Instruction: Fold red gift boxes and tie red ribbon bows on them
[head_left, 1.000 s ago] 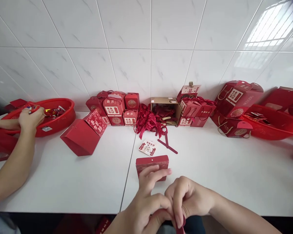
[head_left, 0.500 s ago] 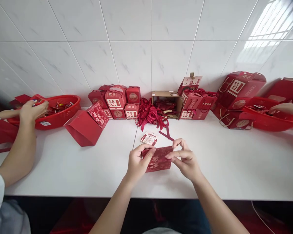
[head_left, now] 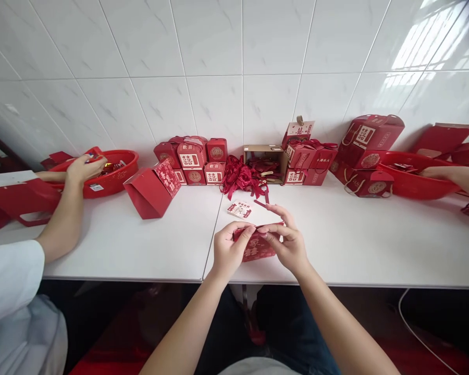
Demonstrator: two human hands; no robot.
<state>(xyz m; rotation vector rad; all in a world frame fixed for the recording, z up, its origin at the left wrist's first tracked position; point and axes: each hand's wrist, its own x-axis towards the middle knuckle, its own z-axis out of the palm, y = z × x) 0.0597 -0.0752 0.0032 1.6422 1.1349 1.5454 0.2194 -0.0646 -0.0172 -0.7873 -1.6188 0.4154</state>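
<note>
Between my hands, just above the table, is a red paper box (head_left: pixel 257 249) with patterned characters on its front. My left hand (head_left: pixel 230 245) grips its upper left edge, thumb in front and fingers behind. My right hand (head_left: pixel 287 242) pinches at the middle of the top edge, its other fingers raised. Behind the box lie a small white card (head_left: pixel 239 209) with red print and a dark red ribbon strip (head_left: pixel 266 198). Farther back sits a heap of red ribbons (head_left: pixel 238 176) beside an open cardboard box (head_left: pixel 264 149).
Stacked red gift boxes (head_left: pixel 191 159) stand against the tiled wall, with more boxes (head_left: pixel 310 161) right of the ribbons. A larger red box (head_left: pixel 148 192) tilts at left. Other people's hands reach into red baskets (head_left: pixel 119 179) on both sides. The table (head_left: pixel 355 239) has a front edge near me.
My right hand has moved left along the box's top edge, closer to my left hand. The camera view has shifted. At left, the other person's hand has risen from the basket holding something red.
</note>
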